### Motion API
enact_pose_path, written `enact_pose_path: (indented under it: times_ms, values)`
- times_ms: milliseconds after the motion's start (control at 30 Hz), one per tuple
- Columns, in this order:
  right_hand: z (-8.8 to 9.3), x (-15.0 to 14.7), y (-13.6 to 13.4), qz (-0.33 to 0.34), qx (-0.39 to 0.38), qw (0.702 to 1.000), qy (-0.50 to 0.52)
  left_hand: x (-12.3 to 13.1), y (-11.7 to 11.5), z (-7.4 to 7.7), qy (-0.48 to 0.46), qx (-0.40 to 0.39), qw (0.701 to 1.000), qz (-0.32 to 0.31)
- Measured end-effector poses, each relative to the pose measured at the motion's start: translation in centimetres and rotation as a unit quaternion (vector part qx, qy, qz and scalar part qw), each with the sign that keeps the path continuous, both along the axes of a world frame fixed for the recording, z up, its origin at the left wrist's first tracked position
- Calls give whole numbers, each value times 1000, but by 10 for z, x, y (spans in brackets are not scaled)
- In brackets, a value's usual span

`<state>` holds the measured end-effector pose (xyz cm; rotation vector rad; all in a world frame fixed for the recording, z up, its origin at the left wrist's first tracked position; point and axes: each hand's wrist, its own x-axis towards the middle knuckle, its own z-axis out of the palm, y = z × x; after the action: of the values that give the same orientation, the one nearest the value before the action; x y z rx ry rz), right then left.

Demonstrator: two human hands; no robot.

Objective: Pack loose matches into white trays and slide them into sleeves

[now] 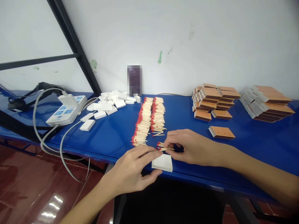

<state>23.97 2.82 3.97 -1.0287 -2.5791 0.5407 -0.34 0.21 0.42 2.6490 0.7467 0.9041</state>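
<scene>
**Matches Held by a Little White Box**

Near the front edge of the blue tabletop (112, 137): a little white box (163, 162), lying flat.

Just behind the white box, a small bunch of matches (166, 148), red tips pointing left. Pinched tight in the grip of the right hand (189, 147), between thumb and fingers.

Reaching in from the left of the white box, the left hand (135, 169). Grip closed on the left edge of the box, thumb in front and fingers behind, with one fingertip touching the red tips of the bunch.

Farther back from the white box, two long rows of matches (149, 119), side by side, red tips to the left.

Well back and to the left of the white box, a heap of white boxes (109, 104). Farther left still, a white power strip (66, 110) with blue sockets, and a grey cord (62, 149) drooping off the tabletop.

Back and to the right of the white box, one orange box (221, 132) lying alone. Behind that, a stack of orange boxes (213, 101). Farthest right, a second stack (268, 104).

Down and left of the white box, a shiny red-brown floor (28, 186).
</scene>
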Motion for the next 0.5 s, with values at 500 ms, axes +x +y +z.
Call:
enact_pose_path:
  times_ms: [500]
  values:
    - [0, -1, 0, -71, 57, 995, -35, -2, 0, 1, 0, 2, 1000, -14]
